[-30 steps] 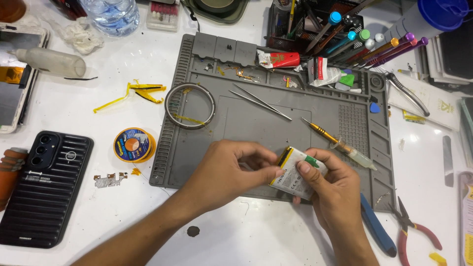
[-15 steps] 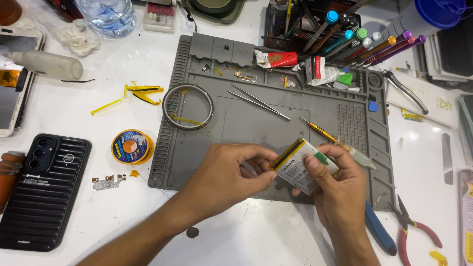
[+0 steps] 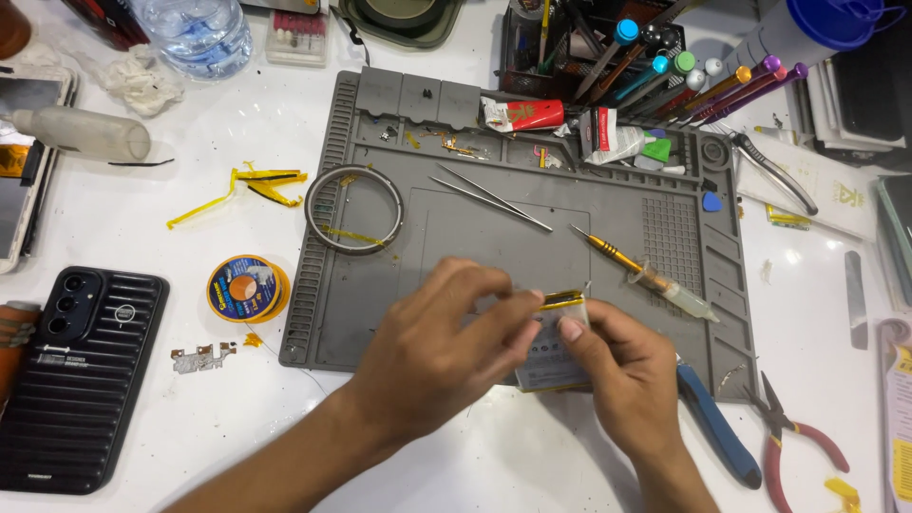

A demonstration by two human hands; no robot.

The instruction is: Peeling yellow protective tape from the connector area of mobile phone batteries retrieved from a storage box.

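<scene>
A grey mat [image 3: 380, 313] lies on a white table [image 3: 142, 228], with a black ribbed phone case [image 3: 81, 380], a yellow-and-blue spool [image 3: 245, 288], yellow tape scraps [image 3: 256, 182], red-handled pliers [image 3: 807, 446] and a silvery, gold-edged battery [image 3: 556, 347].

Bright, even overhead lighting; white tabletop [image 3: 142, 218] near overexposed, little texture left in it. Soft, short shadows only: faint one under left hand [image 3: 432, 356] and right hand [image 3: 627, 385], thin dark line beside tweezers [image 3: 494, 198] on grey work mat [image 3: 380, 313]. Small glare spots on water bottle [image 3: 195, 33] and on gold edge of phone battery [image 3: 560, 300]. Focus sharp across centre; fingertips of both hands slightly motion-blurred. Mild wide-angle stretch toward frame corners, mat edges not parallel. Colours saturated, no visible noise.
</scene>
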